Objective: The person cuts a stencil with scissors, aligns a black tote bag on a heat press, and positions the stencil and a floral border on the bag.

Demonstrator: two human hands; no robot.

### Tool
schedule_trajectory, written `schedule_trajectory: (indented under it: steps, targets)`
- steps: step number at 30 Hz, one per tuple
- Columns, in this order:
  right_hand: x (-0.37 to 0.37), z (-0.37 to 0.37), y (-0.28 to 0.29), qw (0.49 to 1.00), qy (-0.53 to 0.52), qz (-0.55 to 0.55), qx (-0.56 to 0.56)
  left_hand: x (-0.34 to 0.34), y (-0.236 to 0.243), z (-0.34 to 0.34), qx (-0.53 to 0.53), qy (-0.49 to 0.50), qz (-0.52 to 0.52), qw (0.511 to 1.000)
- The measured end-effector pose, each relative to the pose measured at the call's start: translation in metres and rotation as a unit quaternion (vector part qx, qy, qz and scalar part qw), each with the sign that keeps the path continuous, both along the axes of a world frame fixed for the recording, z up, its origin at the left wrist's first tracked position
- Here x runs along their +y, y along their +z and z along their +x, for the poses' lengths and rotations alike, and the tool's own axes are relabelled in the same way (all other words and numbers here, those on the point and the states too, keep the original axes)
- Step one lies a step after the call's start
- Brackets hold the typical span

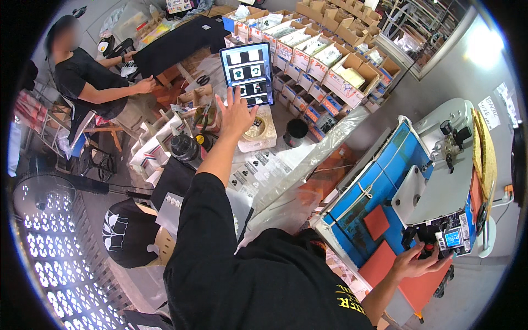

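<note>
My left hand (237,116) reaches out over the bench with its fingers spread, the fingertips at the lower part of a tablet screen (246,72). Pictures of shirts fill that upright screen. Just below the tablet a roll of tape (254,131) sits on a pale block. Over on the right, my right hand (419,262) has its fingers bent around the lower edge of a control box (466,234) with a small lit blue display (452,238). The box belongs to a heat press (440,201). A red knob shows between the fingers.
Cardboard bins (324,58) line the back of the bench. A black cup (296,131) and a dark bottle (186,147) stand near my left arm. A black cap (129,234) lies at the left. Beyond it, a person in black (88,77) handles dark fabric (176,47).
</note>
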State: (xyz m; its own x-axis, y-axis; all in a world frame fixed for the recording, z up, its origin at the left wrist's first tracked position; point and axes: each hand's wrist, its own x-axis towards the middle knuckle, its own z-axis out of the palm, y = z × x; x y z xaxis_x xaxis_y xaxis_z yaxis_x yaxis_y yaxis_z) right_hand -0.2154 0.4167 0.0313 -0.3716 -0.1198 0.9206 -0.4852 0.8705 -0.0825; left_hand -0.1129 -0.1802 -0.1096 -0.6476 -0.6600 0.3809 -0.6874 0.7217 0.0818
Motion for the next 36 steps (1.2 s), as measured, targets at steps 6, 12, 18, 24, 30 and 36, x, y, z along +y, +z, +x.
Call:
schedule_trajectory:
  steps: [6, 12, 18, 24, 30, 36]
  targets:
    - [-0.003, -0.002, 0.002, 0.999, -0.005, 0.017, 0.027, 0.0, -0.001, 0.002, -0.036, 0.008, 0.005, 0.999]
    - [0.001, -0.001, 0.003, 0.998, -0.019, 0.057, 0.028, 0.0, -0.006, 0.005, -0.028, 0.001, 0.006, 1.0]
    - [-0.005, -0.001, 0.003, 1.0, 0.015, 0.014, 0.013, 0.002, -0.006, 0.003, -0.031, 0.0, 0.024, 0.999]
    - [-0.008, -0.003, 0.003, 0.998, 0.039, -0.025, 0.035, 0.005, -0.006, -0.001, -0.025, 0.002, 0.008, 1.0]
    - [-0.006, -0.001, 0.005, 0.999, 0.005, 0.02, 0.027, 0.009, -0.002, -0.002, -0.037, 0.009, 0.034, 0.999]
    - [-0.006, -0.002, 0.004, 0.999, -0.005, 0.014, 0.046, 0.003, -0.014, 0.004, 0.004, 0.0, 0.009, 1.0]
